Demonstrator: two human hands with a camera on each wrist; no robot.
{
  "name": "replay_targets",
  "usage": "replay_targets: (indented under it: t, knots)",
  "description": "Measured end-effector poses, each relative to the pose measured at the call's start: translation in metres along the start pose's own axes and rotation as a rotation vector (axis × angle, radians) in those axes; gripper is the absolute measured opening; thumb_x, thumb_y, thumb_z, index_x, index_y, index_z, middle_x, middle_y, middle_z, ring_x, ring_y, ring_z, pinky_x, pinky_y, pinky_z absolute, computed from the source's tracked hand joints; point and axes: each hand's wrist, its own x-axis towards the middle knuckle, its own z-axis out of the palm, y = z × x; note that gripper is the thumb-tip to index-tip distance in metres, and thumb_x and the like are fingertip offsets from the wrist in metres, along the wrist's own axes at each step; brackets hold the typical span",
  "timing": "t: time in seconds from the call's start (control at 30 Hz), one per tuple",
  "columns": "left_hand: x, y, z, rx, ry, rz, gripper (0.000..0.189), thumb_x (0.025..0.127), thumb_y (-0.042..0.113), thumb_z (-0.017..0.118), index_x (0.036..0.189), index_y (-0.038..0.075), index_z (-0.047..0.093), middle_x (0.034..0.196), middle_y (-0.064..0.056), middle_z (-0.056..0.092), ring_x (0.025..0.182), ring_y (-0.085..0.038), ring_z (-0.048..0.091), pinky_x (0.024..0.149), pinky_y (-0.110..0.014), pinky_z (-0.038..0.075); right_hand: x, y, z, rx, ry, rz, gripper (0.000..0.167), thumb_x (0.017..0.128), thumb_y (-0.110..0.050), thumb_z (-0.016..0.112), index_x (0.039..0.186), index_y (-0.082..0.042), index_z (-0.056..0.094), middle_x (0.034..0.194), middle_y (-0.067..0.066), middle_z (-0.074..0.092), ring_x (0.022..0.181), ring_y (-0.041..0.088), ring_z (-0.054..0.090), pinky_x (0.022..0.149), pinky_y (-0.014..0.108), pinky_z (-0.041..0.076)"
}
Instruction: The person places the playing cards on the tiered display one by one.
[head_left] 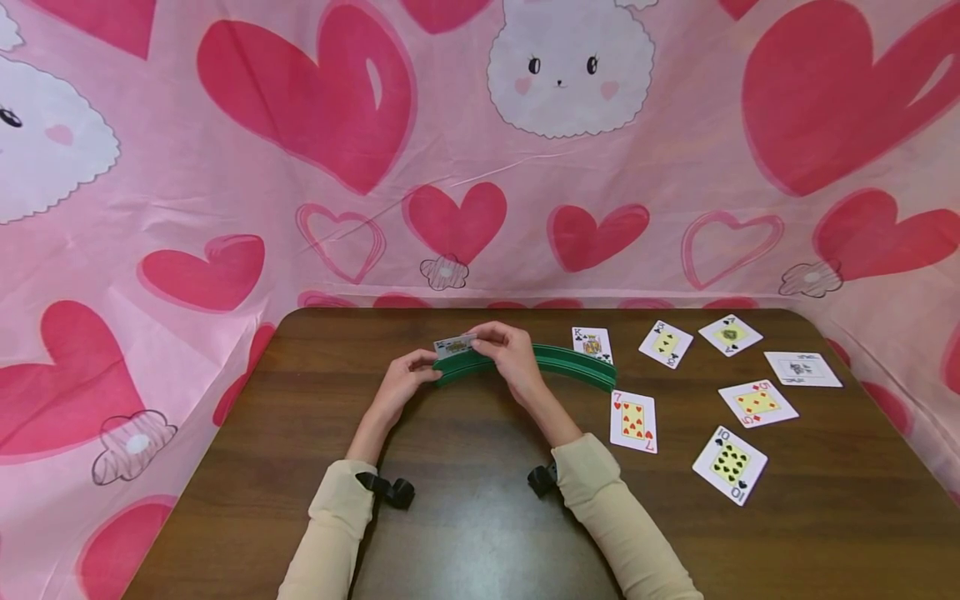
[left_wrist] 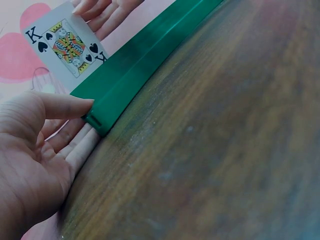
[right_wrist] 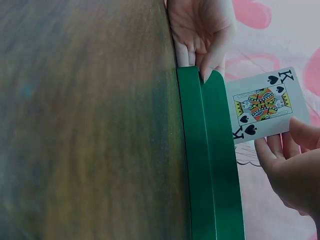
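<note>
A curved green card holder (head_left: 573,363) stands on the table. My left hand (head_left: 399,385) grips its left end; in the left wrist view the thumb lies on the front face of the holder (left_wrist: 145,55), with the other fingers behind and beneath. My right hand (head_left: 512,358) pinches a king of spades (head_left: 452,346) by its right edge. The card's lower edge is hidden behind the holder's front wall, and most of its face shows above. In the right wrist view the king of spades (right_wrist: 265,102) slants out over the green holder (right_wrist: 215,165).
A king of clubs (head_left: 591,343) lies behind the holder's right end, a seven of hearts (head_left: 633,421) in front of it. Farther right lie a ten of spades (head_left: 730,465), a five of diamonds (head_left: 757,403), an ace (head_left: 731,334) and other cards. A pink heart-print cloth (head_left: 525,167) hangs behind the table.
</note>
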Motion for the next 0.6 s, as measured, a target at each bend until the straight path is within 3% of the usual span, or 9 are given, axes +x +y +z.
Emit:
replay_targets:
  t: [0.1, 0.33, 0.5, 0.6]
  knots:
    - [-0.002, 0.006, 0.0, 0.001, -0.008, -0.016, 0.034, 0.097, 0.002, 0.064, 0.127, -0.011, 0.063, 0.124, -0.025, 0.066, 0.098, -0.018, 0.063, 0.091, -0.029, 0.046, 0.001, 0.001, 0.001, -0.006, 0.003, 0.005, 0.017, 0.098, -0.002, 0.068, 0.112, 0.003, 0.074, 0.11, 0.016, 0.075, 0.097, 0.025, 0.064, 0.093, 0.032, 0.053]
    - [-0.023, 0.036, 0.004, 0.018, -0.013, -0.019, 0.031, 0.096, 0.0, 0.063, 0.125, -0.012, 0.063, 0.12, -0.022, 0.068, 0.097, -0.018, 0.062, 0.093, -0.033, 0.047, 0.002, 0.003, 0.001, -0.017, 0.022, 0.029, 0.017, 0.096, -0.003, 0.07, 0.111, 0.003, 0.075, 0.109, 0.016, 0.074, 0.098, 0.025, 0.066, 0.094, 0.033, 0.053]
    - [-0.025, 0.038, 0.004, 0.017, -0.002, -0.01, 0.03, 0.095, 0.0, 0.065, 0.122, -0.012, 0.065, 0.117, -0.02, 0.07, 0.096, -0.017, 0.062, 0.091, -0.032, 0.047, 0.003, 0.001, -0.001, 0.019, 0.061, 0.025, 0.026, 0.093, 0.003, 0.073, 0.119, 0.006, 0.072, 0.117, 0.02, 0.073, 0.108, 0.03, 0.071, 0.094, 0.034, 0.054]
    - [-0.02, 0.031, 0.005, 0.021, 0.012, -0.009, 0.029, 0.094, 0.0, 0.066, 0.121, -0.011, 0.066, 0.116, -0.019, 0.07, 0.097, -0.016, 0.062, 0.09, -0.029, 0.047, 0.005, -0.001, -0.007, 0.065, 0.078, 0.017, 0.03, 0.093, 0.006, 0.07, 0.123, 0.009, 0.069, 0.12, 0.024, 0.071, 0.113, 0.034, 0.07, 0.092, 0.032, 0.054]
